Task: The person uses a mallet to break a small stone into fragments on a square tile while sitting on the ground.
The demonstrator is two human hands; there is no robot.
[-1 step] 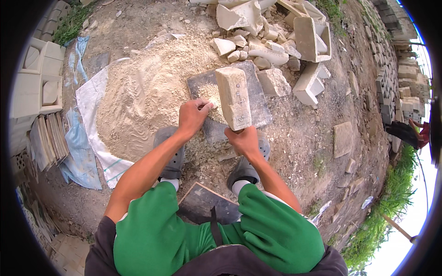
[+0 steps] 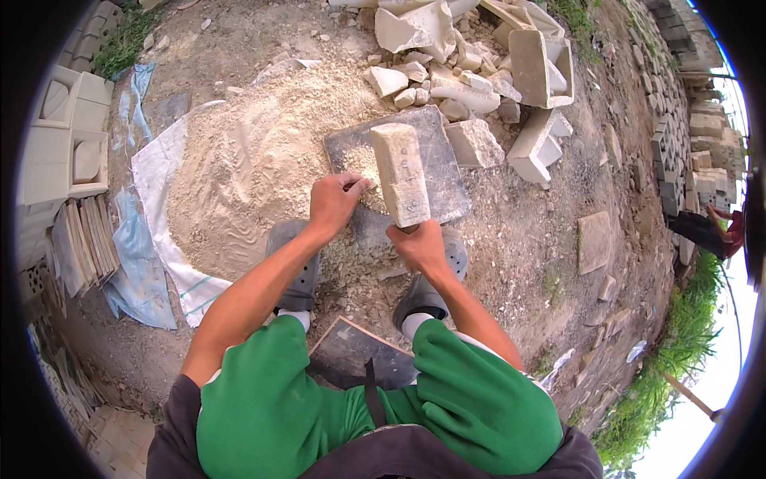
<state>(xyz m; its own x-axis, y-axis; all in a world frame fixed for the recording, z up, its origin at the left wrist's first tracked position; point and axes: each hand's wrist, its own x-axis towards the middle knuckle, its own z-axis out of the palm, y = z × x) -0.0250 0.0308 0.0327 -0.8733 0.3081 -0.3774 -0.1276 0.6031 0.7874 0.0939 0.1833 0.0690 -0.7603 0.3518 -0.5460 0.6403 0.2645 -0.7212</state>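
Note:
My right hand (image 2: 419,246) is wrapped round the handle of a mallet (image 2: 400,174) with a long, dust-covered block for a head. The head is held over a dark flat slab (image 2: 443,188) and hides part of it. On the slab, left of the mallet, lies a small heap of crushed pale stone (image 2: 363,164). My left hand (image 2: 335,206) is closed in a pinch at the slab's left side, beside that heap. What its fingers hold, if anything, is hidden.
Left of the slab, a large pile of pale grit (image 2: 247,160) spreads over a white sheet (image 2: 155,172). Broken pale chunks (image 2: 471,92) are heaped beyond it. Moulded blocks (image 2: 68,136) stand far left. My shoes (image 2: 435,279) flank the slab's near edge. Another person (image 2: 722,231) is at far right.
The mallet head has come slightly lower and a little left with my right hand. My left hand stays nearly in place.

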